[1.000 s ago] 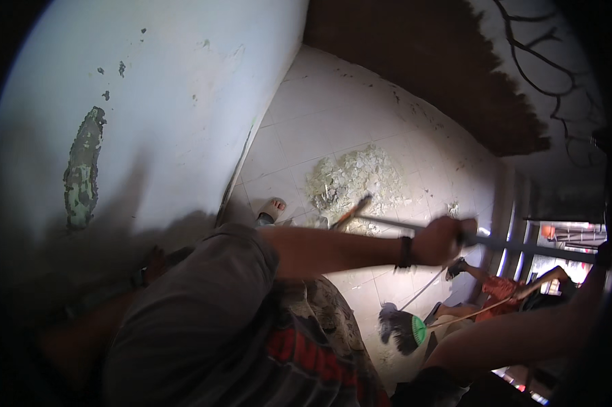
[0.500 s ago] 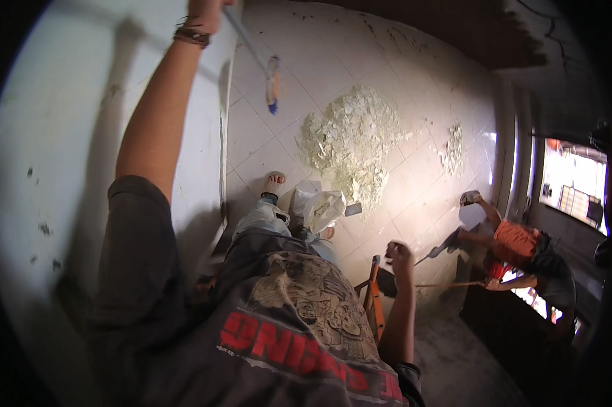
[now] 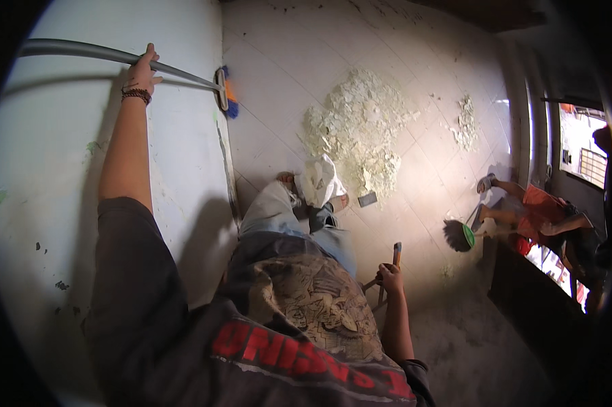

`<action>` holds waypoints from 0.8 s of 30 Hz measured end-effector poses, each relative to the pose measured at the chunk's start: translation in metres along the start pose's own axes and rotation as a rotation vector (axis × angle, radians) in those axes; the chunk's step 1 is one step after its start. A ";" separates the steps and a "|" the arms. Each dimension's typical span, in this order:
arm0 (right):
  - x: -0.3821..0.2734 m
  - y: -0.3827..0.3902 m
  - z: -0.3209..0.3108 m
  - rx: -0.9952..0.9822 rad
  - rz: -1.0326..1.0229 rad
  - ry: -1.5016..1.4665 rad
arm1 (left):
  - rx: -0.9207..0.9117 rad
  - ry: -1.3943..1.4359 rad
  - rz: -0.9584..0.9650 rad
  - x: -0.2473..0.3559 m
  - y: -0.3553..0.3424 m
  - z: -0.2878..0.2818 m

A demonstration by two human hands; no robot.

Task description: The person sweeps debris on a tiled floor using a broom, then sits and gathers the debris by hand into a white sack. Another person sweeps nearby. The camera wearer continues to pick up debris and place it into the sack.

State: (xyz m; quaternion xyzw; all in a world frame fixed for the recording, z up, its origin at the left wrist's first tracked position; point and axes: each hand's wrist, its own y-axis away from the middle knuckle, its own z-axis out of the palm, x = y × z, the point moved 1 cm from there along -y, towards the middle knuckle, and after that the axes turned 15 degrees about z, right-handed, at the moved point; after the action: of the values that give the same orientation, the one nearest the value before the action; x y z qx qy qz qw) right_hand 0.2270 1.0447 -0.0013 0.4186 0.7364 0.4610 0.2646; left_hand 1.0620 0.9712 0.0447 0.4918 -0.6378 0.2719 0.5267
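My left hand (image 3: 142, 73), raised against the white wall, is closed on a long grey pole (image 3: 82, 51). The pole runs to a brush head with blue and orange bristles (image 3: 230, 95) at the seam of wall and floor. My right hand (image 3: 389, 278), lower and to the right, is closed on an orange-and-dark handled object (image 3: 397, 254) whose lower part is partly hidden. A heap of pale flakes (image 3: 357, 129) lies on the tiled floor (image 3: 272, 74), with a white bag (image 3: 319, 180) by my feet and a small dark rectangle (image 3: 367, 199) at the heap's lower edge.
The white wall (image 3: 55, 156) rises on the left. A co-worker (image 3: 543, 210) in orange and dark clothing bends at the right beside a green-based broom (image 3: 461, 236). A smaller patch of flakes (image 3: 465, 122) lies near a bright window (image 3: 583, 142).
My left arm has swung left and up, and the pole now lies across the wall with its brush lower. My right hand has moved down and closed on the orange-handled object.
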 end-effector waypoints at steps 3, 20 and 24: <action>-0.040 -0.005 0.003 0.029 -0.165 -0.035 | 0.104 0.063 -0.005 0.010 -0.006 0.007; -0.142 0.043 0.217 -0.193 -0.027 0.431 | -0.109 0.045 -0.045 0.011 -0.147 0.063; -0.144 0.067 0.211 -0.059 -0.118 0.083 | -0.050 0.034 -0.054 0.007 -0.142 0.064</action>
State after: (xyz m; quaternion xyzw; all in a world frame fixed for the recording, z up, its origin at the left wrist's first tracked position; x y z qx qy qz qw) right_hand 0.4893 1.0324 -0.0323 0.3471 0.7563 0.4829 0.2728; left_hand 1.1662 0.8610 0.0078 0.4911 -0.6218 0.2500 0.5566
